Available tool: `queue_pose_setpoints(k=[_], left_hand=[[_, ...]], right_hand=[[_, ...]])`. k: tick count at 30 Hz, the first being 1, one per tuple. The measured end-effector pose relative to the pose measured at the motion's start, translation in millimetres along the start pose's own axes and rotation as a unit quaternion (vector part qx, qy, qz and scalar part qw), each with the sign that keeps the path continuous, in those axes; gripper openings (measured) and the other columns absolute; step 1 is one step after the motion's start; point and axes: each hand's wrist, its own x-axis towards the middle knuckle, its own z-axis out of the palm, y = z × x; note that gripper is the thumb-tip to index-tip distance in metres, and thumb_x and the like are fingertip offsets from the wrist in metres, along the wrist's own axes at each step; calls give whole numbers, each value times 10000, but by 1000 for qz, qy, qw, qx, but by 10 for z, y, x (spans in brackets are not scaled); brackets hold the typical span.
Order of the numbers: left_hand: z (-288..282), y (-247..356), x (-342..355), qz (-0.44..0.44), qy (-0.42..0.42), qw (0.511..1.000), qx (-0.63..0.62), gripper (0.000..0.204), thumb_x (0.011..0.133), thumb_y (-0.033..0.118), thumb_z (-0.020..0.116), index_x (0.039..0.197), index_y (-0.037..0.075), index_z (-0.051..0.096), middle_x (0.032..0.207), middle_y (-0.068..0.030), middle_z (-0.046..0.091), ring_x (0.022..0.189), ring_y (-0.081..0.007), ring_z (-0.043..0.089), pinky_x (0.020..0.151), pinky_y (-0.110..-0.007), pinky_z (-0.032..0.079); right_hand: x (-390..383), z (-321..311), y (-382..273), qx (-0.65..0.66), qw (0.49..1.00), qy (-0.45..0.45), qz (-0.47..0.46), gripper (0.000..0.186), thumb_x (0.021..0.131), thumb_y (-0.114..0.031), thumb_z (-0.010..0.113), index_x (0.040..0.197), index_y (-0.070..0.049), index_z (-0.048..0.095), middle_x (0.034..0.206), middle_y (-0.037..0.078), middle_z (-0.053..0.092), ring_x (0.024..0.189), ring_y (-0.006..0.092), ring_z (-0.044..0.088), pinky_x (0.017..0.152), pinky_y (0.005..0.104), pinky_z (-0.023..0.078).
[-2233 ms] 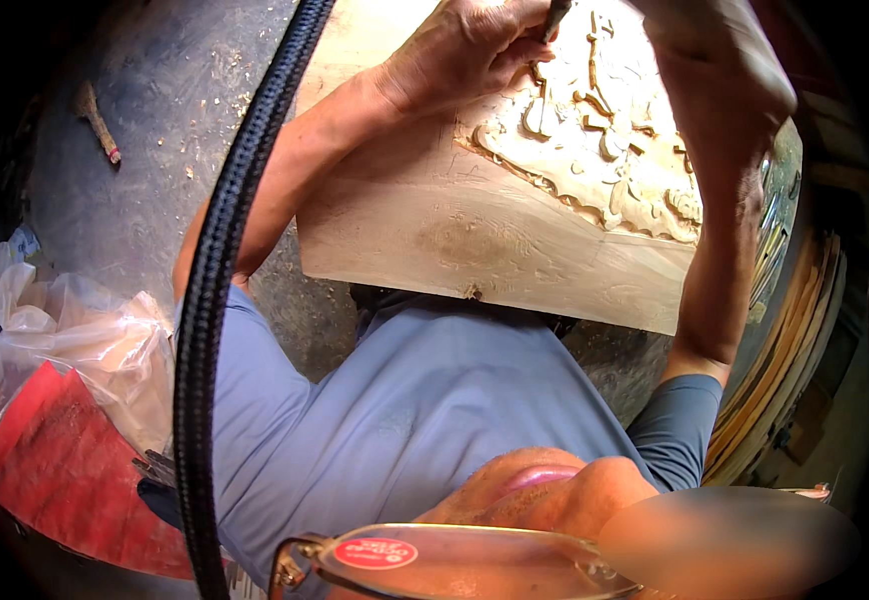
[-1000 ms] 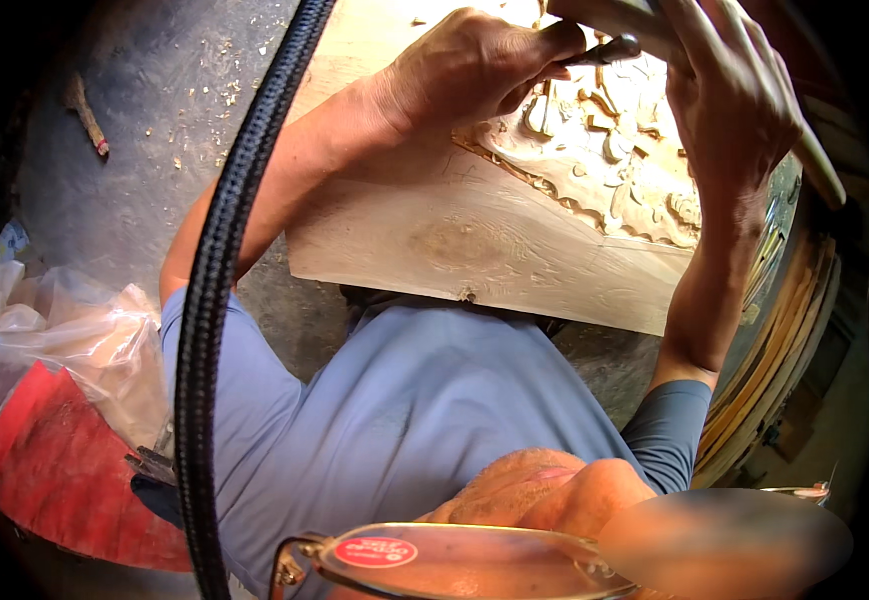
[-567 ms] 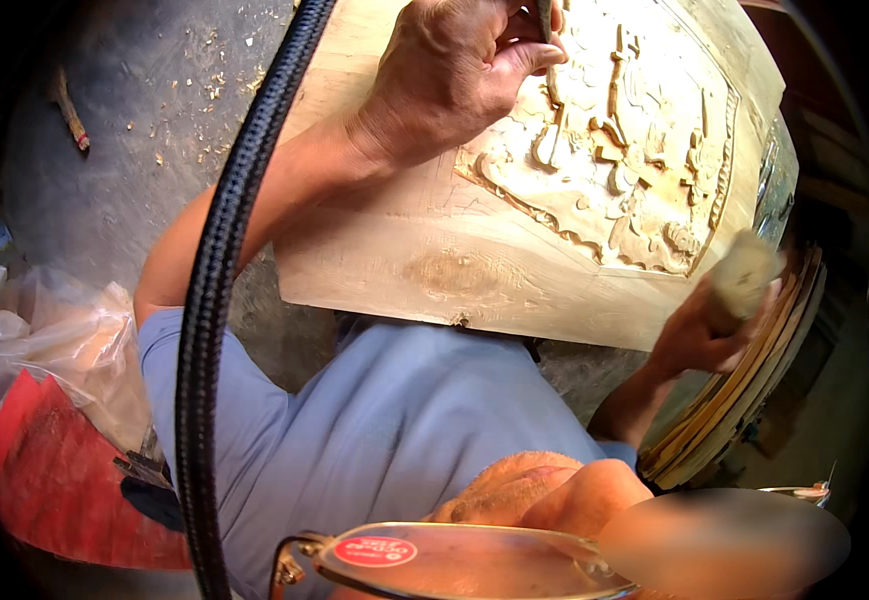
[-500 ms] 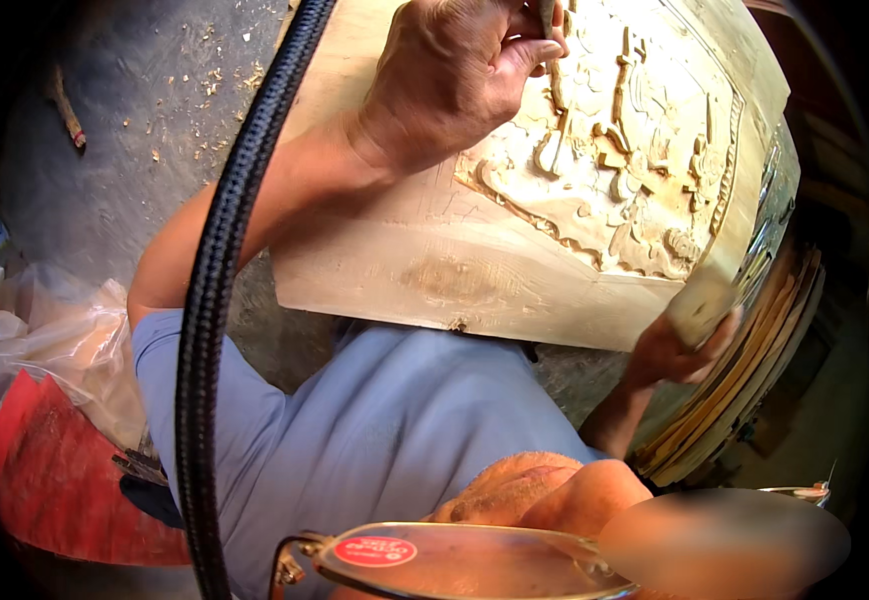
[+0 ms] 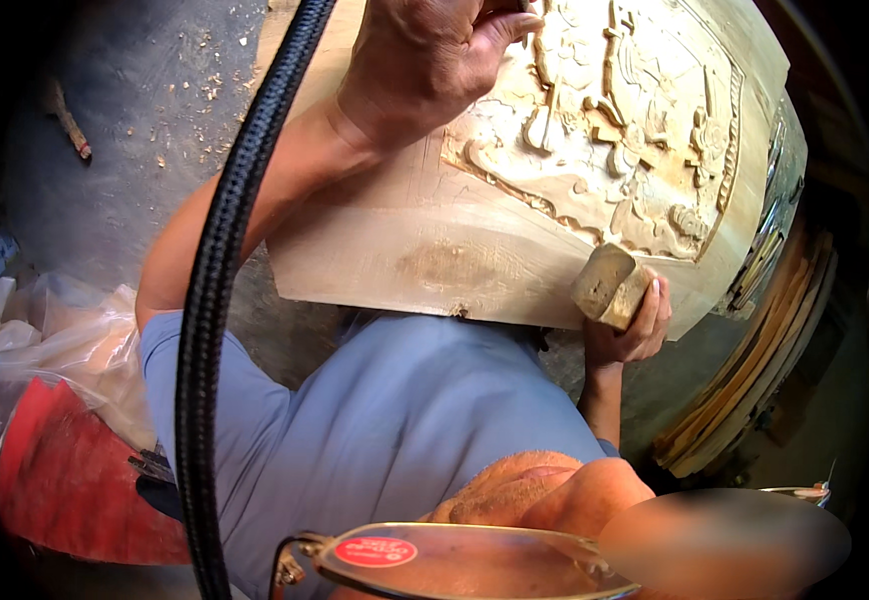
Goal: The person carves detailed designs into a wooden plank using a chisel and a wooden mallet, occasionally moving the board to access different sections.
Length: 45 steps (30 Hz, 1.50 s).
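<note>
A pale wooden panel [image 5: 375, 260] carved in raised relief [image 5: 625, 130] lies in front of me. My left hand [image 5: 430, 60] is over its far left part, fingers closed round a slim chisel [image 5: 526, 8]. Most of the chisel is hidden by the fingers or cut off by the upper edge of the picture. At the panel's near right edge my right hand [image 5: 640, 325] grips a squared wooden mallet [image 5: 610, 285] with a worn face. The mallet stays apart from the chisel.
Several tools [image 5: 760, 260] lie beyond the panel's right side, above a stack of thin boards [image 5: 755, 370]. Wood chips [image 5: 195, 90] and a stick [image 5: 70, 120] are on the grey floor. At left, a clear plastic bag [image 5: 65, 320] stands by a red thing [image 5: 75, 480]. A black braided cable [image 5: 217, 250] crosses the view.
My right hand has brought the mallet leftward and up, from beside the panel's right corner to over its near edge. My left hand has shifted slightly left and farther away with the chisel.
</note>
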Motion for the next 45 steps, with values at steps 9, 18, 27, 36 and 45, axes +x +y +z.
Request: queue_pose_setpoints(k=[9, 18, 27, 36, 45], left_hand=[[210, 236, -301, -221, -23, 973, -60, 134, 1012, -44, 645, 1136, -28, 597, 972, -107, 746, 922, -190, 756, 838, -324, 620], [75, 311, -716, -180, 32, 980, -82, 101, 1059, 39, 631, 1121, -32, 595, 998, -179, 768, 970, -227, 781, 881, -332, 658], [69, 656, -977, -185, 106, 977, -21, 164, 1051, 70, 664, 1153, -9, 563, 960, -169, 786, 904, -208, 778, 847, -316, 634], [48, 777, -584, -262, 25, 958, 114, 203, 1030, 51, 680, 1196, -60, 648, 817, -99, 745, 692, -139, 714, 672, -268, 598], [778, -103, 811, 147, -90, 850, 498, 136, 900, 346, 799, 971, 234, 828, 643, -45, 724, 572, -186, 711, 579, -314, 542]], right_hand=[[-264, 259, 236, 56, 998, 23, 11, 647, 857, -208, 836, 1404, 17, 575, 1218, 220, 733, 1069, 406, 736, 905, 486, 599], [-217, 233, 206, 68, 995, 66, 32, 425, 977, -199, 720, 1372, -59, 653, 1199, 193, 750, 1020, 338, 760, 846, 409, 594], [-378, 174, 681, -39, 980, 97, 170, 642, 943, -177, 779, 1531, -133, 526, 1317, 145, 722, 1145, 359, 731, 891, 444, 614], [-267, 181, 861, -69, 949, 72, 300, 646, 952, -452, 759, 1494, -144, 589, 1400, 110, 684, 1224, 363, 684, 977, 464, 568], [-338, 128, 793, -34, 956, 65, 283, 691, 926, -430, 799, 1501, -107, 591, 1448, 141, 656, 1287, 333, 657, 1052, 472, 531]])
